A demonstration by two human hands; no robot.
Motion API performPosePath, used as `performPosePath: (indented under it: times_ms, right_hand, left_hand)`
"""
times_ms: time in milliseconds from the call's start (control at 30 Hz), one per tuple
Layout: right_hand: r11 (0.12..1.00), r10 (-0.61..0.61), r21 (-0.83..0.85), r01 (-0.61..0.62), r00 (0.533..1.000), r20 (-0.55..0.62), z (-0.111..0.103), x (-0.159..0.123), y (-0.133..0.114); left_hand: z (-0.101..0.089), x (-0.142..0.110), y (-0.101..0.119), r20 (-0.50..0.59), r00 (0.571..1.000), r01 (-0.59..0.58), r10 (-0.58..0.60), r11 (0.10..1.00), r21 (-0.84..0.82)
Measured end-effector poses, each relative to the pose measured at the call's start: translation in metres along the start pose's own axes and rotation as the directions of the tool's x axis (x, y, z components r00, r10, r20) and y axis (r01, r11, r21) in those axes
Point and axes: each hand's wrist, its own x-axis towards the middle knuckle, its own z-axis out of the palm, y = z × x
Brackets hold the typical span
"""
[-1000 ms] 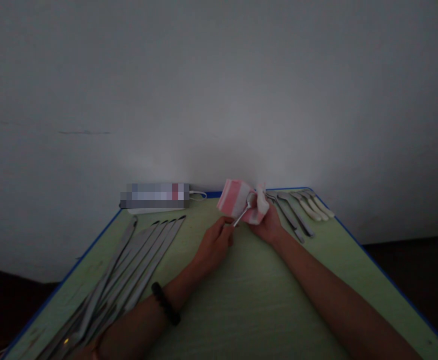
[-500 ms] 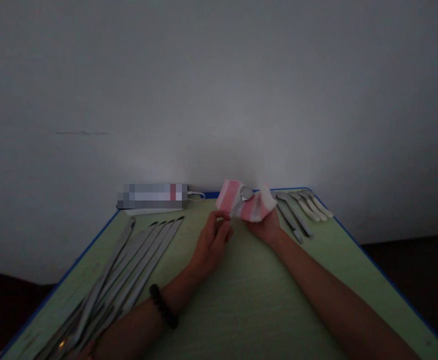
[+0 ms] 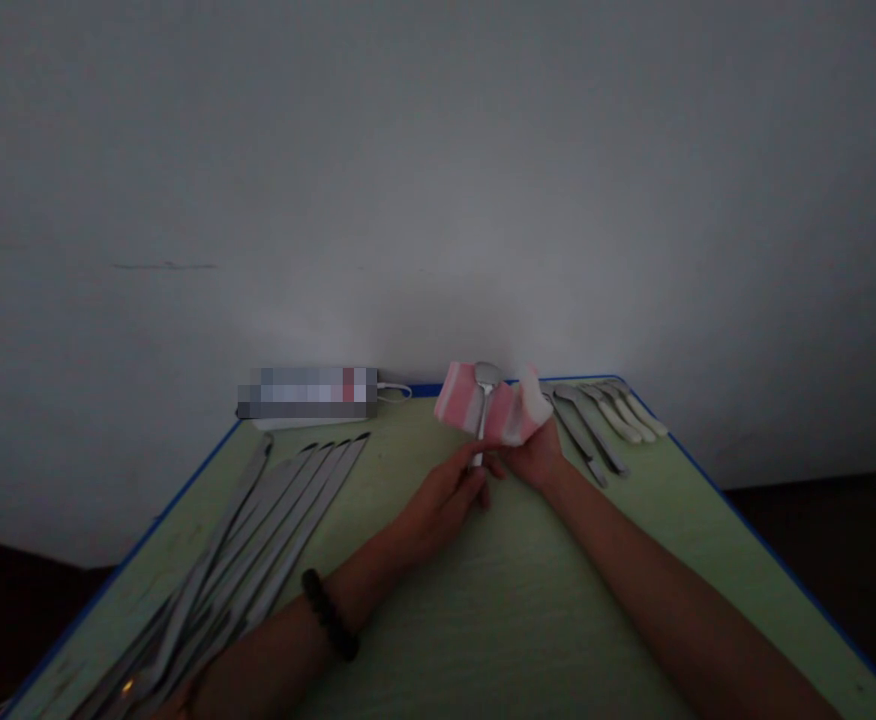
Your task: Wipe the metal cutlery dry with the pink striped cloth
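A metal spoon (image 3: 485, 400) lies over a pink-and-white striped cloth (image 3: 454, 400), its bowl pointing toward the wall. My left hand (image 3: 449, 497) pinches the lower end of the spoon's handle between thumb and fingers. From below and the right, my right hand (image 3: 535, 452) supports the cloth, with its fingers mostly hidden under the fabric. Close to the right hand, metal spoons (image 3: 592, 430) and several white-handled pieces of cutlery (image 3: 625, 408) rest side by side.
Several long metal utensils (image 3: 280, 530) lie fanned out on the left of the green table (image 3: 528, 620), partly under my left forearm. A blurred-out box (image 3: 310, 393) with a white cable (image 3: 395, 390) stands at the back left, against the wall (image 3: 438, 180).
My left hand has moved right, toward my right hand, and the spoon has turned from slanting to nearly upright in view. The right hand and cloth have barely moved.
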Motion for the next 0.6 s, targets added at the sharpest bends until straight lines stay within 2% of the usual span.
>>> performPosePath:
  times_ms: [67, 167, 333, 467, 600]
  right_hand:
    - [0.996, 0.034, 0.086, -0.031, 0.999, -0.025, -0.001, 0.002, 0.000]
    - [0.992, 0.007, 0.125, -0.001, 0.999, -0.050, -0.002, 0.003, 0.000]
    - [0.994, -0.044, 0.097, 0.053, 0.994, -0.096, 0.001, 0.002, -0.002]
    - [0.999, -0.038, 0.028, 0.040, 0.997, -0.064, 0.002, 0.001, -0.001]
    - [0.999, -0.007, 0.042, 0.009, 0.999, -0.047, -0.001, 0.001, 0.003]
  left_hand:
    - [0.001, 0.001, 0.001, -0.017, 1.000, 0.007, -0.006, 0.999, 0.044]
    - [0.001, 0.001, 0.003, -0.053, 0.999, 0.014, -0.010, 0.997, 0.078]
    - [0.000, -0.003, 0.010, -0.046, 0.999, -0.021, 0.027, 0.991, 0.131]
    - [0.000, -0.006, 0.013, 0.018, 0.997, -0.079, 0.077, 0.984, 0.160]
    - [0.001, -0.004, 0.010, 0.018, 0.998, -0.061, 0.059, 0.969, 0.238]
